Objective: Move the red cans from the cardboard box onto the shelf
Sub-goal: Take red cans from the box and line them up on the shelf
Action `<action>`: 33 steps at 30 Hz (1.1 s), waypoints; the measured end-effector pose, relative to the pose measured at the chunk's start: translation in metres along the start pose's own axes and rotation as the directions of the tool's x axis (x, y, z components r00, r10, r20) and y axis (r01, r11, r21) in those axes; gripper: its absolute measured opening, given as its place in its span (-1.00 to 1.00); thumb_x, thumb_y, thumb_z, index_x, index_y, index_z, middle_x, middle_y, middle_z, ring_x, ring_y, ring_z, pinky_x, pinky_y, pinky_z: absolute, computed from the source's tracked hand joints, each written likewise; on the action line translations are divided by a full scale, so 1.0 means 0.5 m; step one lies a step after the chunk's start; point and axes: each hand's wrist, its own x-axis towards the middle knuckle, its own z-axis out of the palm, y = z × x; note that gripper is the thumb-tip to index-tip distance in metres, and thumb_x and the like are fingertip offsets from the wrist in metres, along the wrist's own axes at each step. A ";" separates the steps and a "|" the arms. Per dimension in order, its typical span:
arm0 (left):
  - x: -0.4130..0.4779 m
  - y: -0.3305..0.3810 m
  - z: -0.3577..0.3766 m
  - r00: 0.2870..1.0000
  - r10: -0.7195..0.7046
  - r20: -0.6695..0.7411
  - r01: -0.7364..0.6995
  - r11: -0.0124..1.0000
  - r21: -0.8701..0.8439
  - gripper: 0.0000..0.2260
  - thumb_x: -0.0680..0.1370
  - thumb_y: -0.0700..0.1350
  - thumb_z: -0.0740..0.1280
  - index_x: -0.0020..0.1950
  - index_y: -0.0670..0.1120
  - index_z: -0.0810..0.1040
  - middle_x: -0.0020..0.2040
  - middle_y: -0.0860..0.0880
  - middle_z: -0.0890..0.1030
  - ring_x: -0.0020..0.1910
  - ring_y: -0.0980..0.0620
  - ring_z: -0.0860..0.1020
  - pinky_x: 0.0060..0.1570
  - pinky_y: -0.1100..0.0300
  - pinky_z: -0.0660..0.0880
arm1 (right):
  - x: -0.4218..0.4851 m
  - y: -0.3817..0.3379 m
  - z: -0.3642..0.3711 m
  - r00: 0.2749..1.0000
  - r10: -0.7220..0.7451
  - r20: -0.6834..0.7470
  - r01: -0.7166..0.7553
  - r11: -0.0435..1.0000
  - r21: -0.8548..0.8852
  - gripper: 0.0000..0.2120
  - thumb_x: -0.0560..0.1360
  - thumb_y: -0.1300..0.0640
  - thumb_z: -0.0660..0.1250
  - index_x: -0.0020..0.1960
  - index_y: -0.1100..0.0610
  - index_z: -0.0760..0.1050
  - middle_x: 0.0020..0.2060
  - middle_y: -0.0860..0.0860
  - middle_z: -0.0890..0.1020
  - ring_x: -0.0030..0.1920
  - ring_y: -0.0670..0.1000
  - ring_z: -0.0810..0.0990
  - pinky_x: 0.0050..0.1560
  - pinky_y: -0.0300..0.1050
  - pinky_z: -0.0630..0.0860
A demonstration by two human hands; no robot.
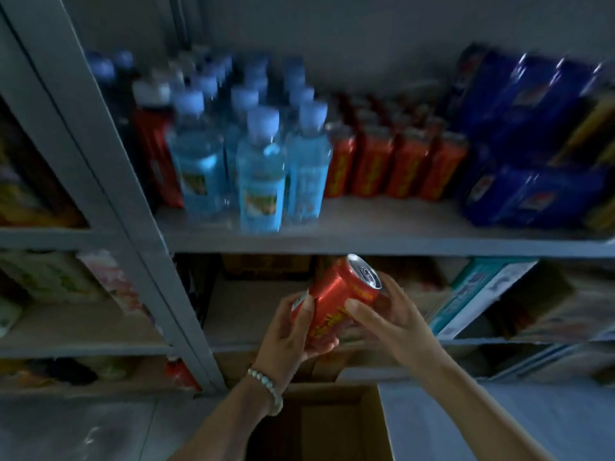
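Red can (336, 301), tilted mid-frame above the box (332, 424), is clasped by left hand (293, 334) and right hand (396, 324), fingers (362, 309) curled round it, seemingly bound for the row (396, 164) on the shelf (382, 227) above

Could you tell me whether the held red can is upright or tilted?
Tilted: the red can leans, silver top toward upper right, between left hand and right hand.

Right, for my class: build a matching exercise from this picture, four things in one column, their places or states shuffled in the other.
1 held red can
2 blue-capped bottles
3 cardboard box
4 dark blue packs

a right end of the upper shelf
b open, lowest in view
c tilted, gripped by left hand and right hand
d upper shelf, left of the standing red cans

Pairs: 1-c, 2-d, 3-b, 4-a
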 end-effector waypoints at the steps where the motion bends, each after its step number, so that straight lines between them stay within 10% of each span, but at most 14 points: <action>1: 0.006 0.038 -0.002 0.999 0.050 -0.010 -0.050 0.999 0.006 -0.62 0.47 0.10 0.31 0.15 -0.10 0.39 0.11 -0.20 0.52 -0.03 -0.09 0.61 -0.17 -0.02 0.62 | -0.004 -0.042 -0.007 1.000 -0.020 -0.015 0.020 1.000 -0.007 -0.17 0.07 -0.33 0.53 0.24 -0.02 0.42 0.04 -0.07 0.66 0.04 -0.10 0.65 -0.09 -0.27 0.59; 4: 0.024 0.139 -0.006 0.997 0.063 -0.037 -0.065 0.995 -0.073 -0.45 0.37 0.16 0.34 0.21 -0.15 0.38 0.13 -0.18 0.50 0.04 -0.15 0.57 -0.11 -0.11 0.60 | -0.004 -0.145 -0.026 0.994 -0.081 -0.072 0.079 0.996 -0.038 -0.29 0.16 -0.20 0.50 0.24 -0.01 0.42 0.04 -0.04 0.66 0.01 -0.13 0.65 -0.11 -0.32 0.57; 7: 0.050 0.230 -0.002 0.997 -0.021 -0.078 0.001 0.968 -0.251 -0.70 0.52 0.05 0.20 0.24 0.15 0.31 0.15 -0.20 0.51 0.06 -0.18 0.59 -0.02 -0.09 0.58 | 0.010 -0.221 -0.046 0.990 -0.108 -0.090 0.103 0.993 -0.060 -0.42 0.16 -0.12 0.47 0.15 -0.12 0.42 0.05 -0.08 0.63 0.02 -0.15 0.64 -0.07 -0.27 0.59; 12: 0.081 0.267 -0.010 0.989 0.048 -0.140 -0.049 0.999 -0.008 -0.51 0.43 0.18 0.12 0.33 0.08 0.25 0.18 -0.02 0.45 0.00 0.07 0.56 -0.18 0.18 0.56 | 0.088 -0.277 -0.077 0.971 -0.184 -0.151 0.169 0.979 -0.110 -0.50 0.31 0.09 0.52 0.20 -0.02 0.44 0.03 -0.16 0.60 0.01 -0.26 0.58 -0.11 -0.41 0.52; 17: 0.086 0.233 -0.044 0.956 -0.016 -0.295 0.027 0.999 0.035 -0.56 0.42 0.23 0.09 0.27 0.14 0.28 0.19 0.07 0.44 0.08 0.05 0.53 0.09 0.01 0.52 | 0.201 -0.248 -0.092 0.964 -0.199 -0.174 0.149 0.953 -0.264 -0.41 0.24 0.05 0.59 0.22 0.02 0.47 0.07 -0.12 0.62 0.11 -0.12 0.58 0.16 -0.07 0.54; 24: 0.108 0.213 -0.042 0.950 0.011 -0.313 0.031 0.991 0.128 -0.74 0.52 0.12 0.13 0.20 0.16 0.27 0.14 0.10 0.43 0.15 0.02 0.51 0.13 -0.02 0.50 | 0.269 -0.200 -0.065 0.970 -0.176 -0.169 0.104 0.925 -0.366 -0.34 0.25 0.01 0.58 0.27 0.07 0.41 0.19 -0.02 0.55 0.19 -0.02 0.51 0.19 -0.10 0.45; 33: 0.119 0.191 -0.048 0.944 0.081 -0.320 0.003 0.968 0.253 -0.72 0.58 0.02 0.14 0.29 0.07 0.33 0.09 0.14 0.44 -0.07 0.48 0.37 -0.20 0.51 0.27 | 0.296 -0.172 -0.059 0.972 -0.188 -0.137 0.136 0.937 -0.322 -0.25 0.21 -0.07 0.58 0.32 0.06 0.39 0.22 -0.01 0.55 0.23 0.00 0.52 0.27 0.11 0.47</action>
